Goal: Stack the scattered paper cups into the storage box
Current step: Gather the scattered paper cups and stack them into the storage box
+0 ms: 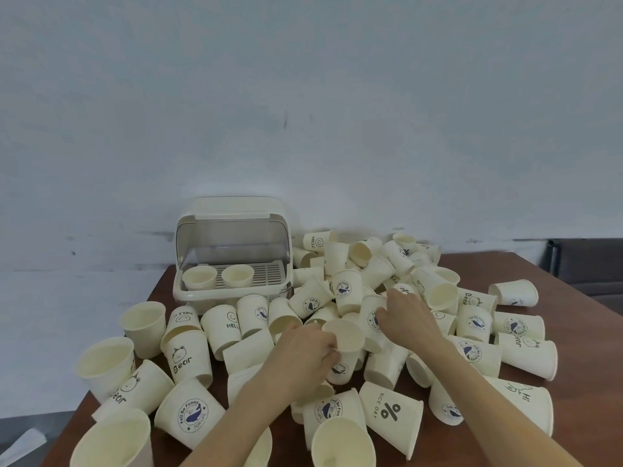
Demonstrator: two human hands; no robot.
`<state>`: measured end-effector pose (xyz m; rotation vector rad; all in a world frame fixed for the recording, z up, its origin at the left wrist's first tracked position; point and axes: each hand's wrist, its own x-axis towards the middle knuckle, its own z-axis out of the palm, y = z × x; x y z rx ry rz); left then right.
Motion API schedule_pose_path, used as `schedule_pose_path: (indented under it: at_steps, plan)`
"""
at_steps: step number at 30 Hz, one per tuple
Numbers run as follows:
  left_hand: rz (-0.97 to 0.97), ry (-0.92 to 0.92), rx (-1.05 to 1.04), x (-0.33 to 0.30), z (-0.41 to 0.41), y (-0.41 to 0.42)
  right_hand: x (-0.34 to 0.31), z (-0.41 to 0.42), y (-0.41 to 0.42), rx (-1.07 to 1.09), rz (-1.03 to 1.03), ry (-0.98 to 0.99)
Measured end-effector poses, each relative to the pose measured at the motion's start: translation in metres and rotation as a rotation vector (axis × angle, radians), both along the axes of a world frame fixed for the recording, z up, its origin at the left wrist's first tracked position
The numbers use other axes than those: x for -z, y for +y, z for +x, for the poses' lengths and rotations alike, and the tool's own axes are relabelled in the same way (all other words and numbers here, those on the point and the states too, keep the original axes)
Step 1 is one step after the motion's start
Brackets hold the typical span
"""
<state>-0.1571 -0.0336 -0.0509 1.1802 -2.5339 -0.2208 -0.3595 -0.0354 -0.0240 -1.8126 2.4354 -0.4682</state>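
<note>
Fingers of left hand (pixel 305 348) apparently pinch upright cup (pixel 344 352); right hand (pixel 406 315) grips another cup (pixel 372 318) amid crowding cups.

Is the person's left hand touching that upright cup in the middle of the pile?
Touching. The head view shows the left hand with its fingers curled against the side of the upright cup, no gap between them.

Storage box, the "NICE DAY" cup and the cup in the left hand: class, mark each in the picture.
storage box (pixel 202 295): head view, front rim of the tray.
NICE DAY cup (pixel 391 412): head view, printed side wall.
cup in the left hand (pixel 344 335): head view, open mouth.
</note>
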Motion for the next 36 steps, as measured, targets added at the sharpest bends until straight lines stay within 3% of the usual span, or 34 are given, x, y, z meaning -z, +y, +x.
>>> schedule_pose_path:
  at_steps: [7,20,36]
  plan:
    - [-0.053,0.239,-0.071,-0.01,0.014,-0.001,-0.002,0.003,-0.004,0.001,-0.028,-0.049]
    - [-0.1,0.477,-0.238,-0.026,0.06,-0.022,-0.047,0.06,-0.007,-0.174,-0.242,-0.113]
    - [-0.173,0.499,-0.587,-0.031,0.128,-0.035,-0.037,0.151,-0.087,-0.408,-0.336,-0.084]
